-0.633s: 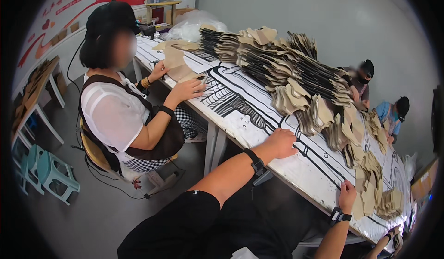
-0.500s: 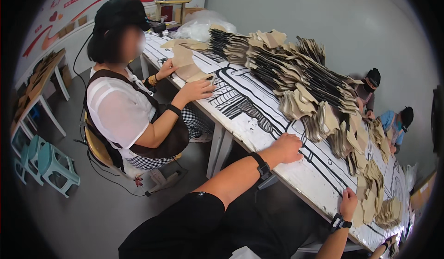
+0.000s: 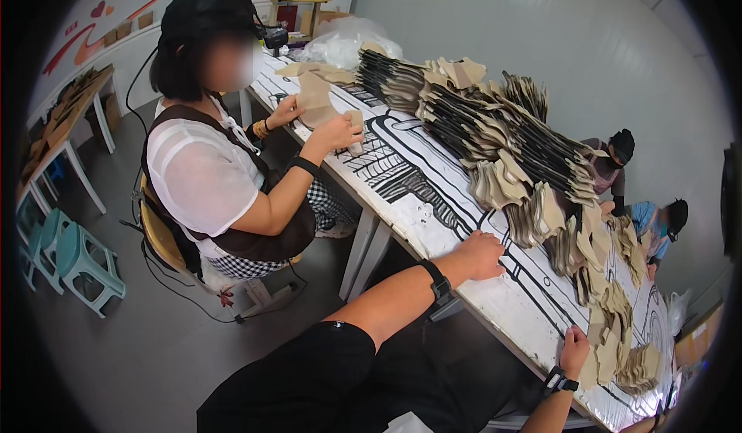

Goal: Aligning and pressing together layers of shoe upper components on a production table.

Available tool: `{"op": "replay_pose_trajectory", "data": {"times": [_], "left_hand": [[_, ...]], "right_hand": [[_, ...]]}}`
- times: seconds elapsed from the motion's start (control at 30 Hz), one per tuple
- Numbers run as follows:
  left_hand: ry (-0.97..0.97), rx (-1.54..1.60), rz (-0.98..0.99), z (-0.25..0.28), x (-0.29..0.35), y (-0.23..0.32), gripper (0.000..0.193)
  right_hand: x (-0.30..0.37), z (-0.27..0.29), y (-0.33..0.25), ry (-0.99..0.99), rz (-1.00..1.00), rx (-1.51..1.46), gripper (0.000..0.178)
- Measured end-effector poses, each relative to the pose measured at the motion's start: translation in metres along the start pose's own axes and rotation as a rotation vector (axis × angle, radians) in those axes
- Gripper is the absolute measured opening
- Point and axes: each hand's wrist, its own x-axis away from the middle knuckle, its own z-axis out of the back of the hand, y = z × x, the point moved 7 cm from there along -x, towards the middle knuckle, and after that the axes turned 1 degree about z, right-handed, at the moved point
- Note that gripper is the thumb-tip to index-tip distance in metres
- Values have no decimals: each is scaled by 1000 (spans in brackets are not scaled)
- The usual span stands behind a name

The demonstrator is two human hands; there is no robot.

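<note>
My left hand (image 3: pixel 481 257) rests on the white table (image 3: pixel 506 298) near its front edge, its fingers curled in and nothing visible in them. Farther right, my right hand (image 3: pixel 573 351) lies loosely closed on the same edge, beside stacks of flat beige cut pieces (image 3: pixel 609 321); no object shows in it. Beyond both hands, a long heap of beige and black cut pieces (image 3: pixel 495 127) runs across the table. To my left a seated co-worker holds a beige piece (image 3: pixel 315 102) upright between two hands.
Bold black line drawings cover the white tabletop. Two other people (image 3: pixel 657 220) work at the far right side. Clear plastic bags (image 3: pixel 348 40) lie at the table's far end. Teal stools (image 3: pixel 85 267) and a side table (image 3: pixel 66 124) stand at left.
The co-worker at left has raised the beige piece from the tabletop and folded or lifted its near end. My hands stay in place on the table; the view has shifted slightly.
</note>
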Motion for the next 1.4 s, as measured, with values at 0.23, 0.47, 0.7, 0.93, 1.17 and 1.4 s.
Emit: {"op": "replay_pose_trajectory", "data": {"times": [0.23,0.47,0.7,0.93,1.17,1.4], "left_hand": [[-53,3,12,-1,1,-1,46],[-60,19,10,2,3,3,44],[120,-8,-117,4,2,3,41],[26,-58,-44,5,2,-8,50],[1,-59,-26,5,1,2,49],[5,-63,-21,7,4,1,50]], "right_hand": [[1,-1,1,-2,-41,-32,26],[6,1,-3,13,-10,24,27],[12,8,-28,57,104,134,22],[11,-2,-30,66,16,81,34],[18,7,-31,35,-97,53,39],[15,3,-30,17,-49,75,38]]}}
